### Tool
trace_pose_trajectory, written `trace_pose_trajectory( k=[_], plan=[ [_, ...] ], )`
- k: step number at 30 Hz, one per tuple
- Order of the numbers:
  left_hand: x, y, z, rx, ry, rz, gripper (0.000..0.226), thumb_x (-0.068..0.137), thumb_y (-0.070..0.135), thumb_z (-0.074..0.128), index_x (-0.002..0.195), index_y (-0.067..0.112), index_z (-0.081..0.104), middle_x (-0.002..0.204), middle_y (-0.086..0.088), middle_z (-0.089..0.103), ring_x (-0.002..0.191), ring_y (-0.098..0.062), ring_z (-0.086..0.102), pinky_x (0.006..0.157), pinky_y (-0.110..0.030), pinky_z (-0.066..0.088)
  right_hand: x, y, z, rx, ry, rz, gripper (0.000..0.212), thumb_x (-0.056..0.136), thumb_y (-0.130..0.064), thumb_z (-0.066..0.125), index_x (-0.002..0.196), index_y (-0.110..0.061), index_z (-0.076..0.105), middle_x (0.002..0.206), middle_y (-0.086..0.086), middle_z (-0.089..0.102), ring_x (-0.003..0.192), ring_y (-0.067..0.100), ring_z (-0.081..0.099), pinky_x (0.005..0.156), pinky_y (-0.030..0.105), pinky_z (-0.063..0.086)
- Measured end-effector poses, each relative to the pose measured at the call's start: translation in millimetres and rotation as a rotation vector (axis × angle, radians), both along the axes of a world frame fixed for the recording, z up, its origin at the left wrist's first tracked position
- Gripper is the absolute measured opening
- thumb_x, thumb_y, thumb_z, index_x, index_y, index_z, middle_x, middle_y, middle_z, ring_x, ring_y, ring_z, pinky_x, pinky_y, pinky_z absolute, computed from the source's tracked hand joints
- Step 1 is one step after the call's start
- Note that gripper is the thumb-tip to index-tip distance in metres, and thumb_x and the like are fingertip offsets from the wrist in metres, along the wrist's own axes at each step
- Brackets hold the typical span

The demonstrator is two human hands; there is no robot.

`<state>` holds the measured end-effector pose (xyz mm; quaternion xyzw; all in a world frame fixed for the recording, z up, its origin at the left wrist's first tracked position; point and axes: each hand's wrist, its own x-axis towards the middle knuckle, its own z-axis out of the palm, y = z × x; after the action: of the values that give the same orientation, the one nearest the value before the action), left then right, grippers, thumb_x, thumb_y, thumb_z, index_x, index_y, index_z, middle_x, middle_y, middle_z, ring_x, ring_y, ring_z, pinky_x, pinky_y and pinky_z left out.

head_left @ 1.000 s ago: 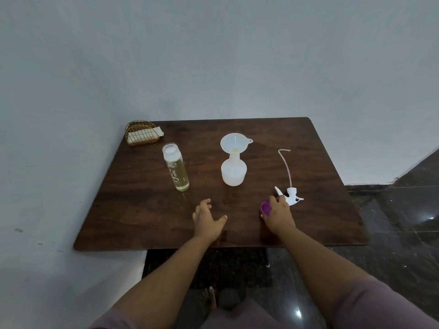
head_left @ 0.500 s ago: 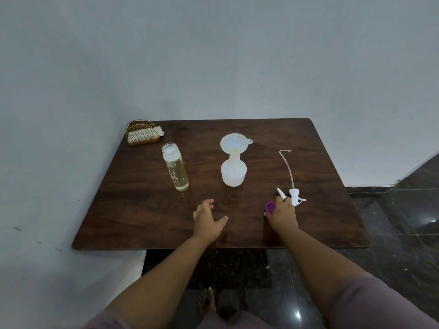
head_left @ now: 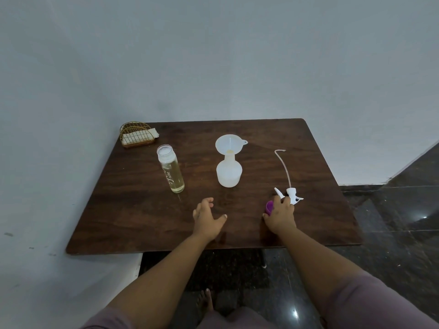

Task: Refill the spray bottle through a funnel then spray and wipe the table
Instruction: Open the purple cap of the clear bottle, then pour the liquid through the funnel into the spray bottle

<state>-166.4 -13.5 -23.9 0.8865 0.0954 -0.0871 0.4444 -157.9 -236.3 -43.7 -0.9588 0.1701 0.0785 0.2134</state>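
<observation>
Spray head (head_left: 291,194) lies just beyond the right hand (head_left: 280,216).

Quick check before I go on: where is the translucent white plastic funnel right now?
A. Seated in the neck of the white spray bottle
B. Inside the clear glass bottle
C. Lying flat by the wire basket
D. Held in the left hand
A: the translucent white plastic funnel stands upright in the neck of the white spray bottle at mid-table, with neither hand touching it.

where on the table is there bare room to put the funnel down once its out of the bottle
Bare wood lies behind the funnel, between the glass bottle and spray bottle, and at the near left corner of the table. Crowded: beside the right hand, purple cap and spray head.
</observation>
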Motion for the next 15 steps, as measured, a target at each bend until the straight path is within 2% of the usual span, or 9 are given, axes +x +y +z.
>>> trace_pose_trajectory(
  k=[3, 6, 15],
  plan=[
    [-1, 0, 1, 0.001, -0.004, 0.008, 0.065, 0.082, 0.027, 0.074, 0.137, 0.017, 0.040, 0.131, -0.002, 0.049, 0.127, -0.024, 0.036, 0.103, -0.028, 0.027, -6, 4, 4, -0.218, -0.081, 0.096, 0.048, 0.083, -0.025, 0.062, 0.126, -0.016, 0.043, 0.136, 0.012, 0.035, 0.124, 0.032, 0.035, 0.095, 0.042, 0.040],
    [-6, 1, 3, -0.006, -0.013, 0.017, 0.065, 0.082, 0.026, 0.074, 0.136, 0.017, 0.041, 0.130, -0.003, 0.050, 0.126, -0.024, 0.037, 0.108, -0.031, 0.028, -9, 14, 11, -0.293, -0.117, 0.181, 0.051, 0.083, -0.027, 0.060, 0.130, -0.019, 0.042, 0.141, 0.009, 0.034, 0.128, 0.031, 0.032, 0.101, 0.044, 0.034],
    [-8, 44, 33, -0.007, -0.093, 0.110, 0.066, 0.081, 0.027, 0.076, 0.136, 0.017, 0.040, 0.129, -0.002, 0.049, 0.126, -0.023, 0.035, 0.102, -0.033, 0.034, 1, 74, 55, -0.107, -0.287, 0.288, 0.049, 0.084, -0.028, 0.063, 0.129, -0.021, 0.044, 0.136, 0.007, 0.040, 0.125, 0.026, 0.037, 0.098, 0.043, 0.039]
  ],
)
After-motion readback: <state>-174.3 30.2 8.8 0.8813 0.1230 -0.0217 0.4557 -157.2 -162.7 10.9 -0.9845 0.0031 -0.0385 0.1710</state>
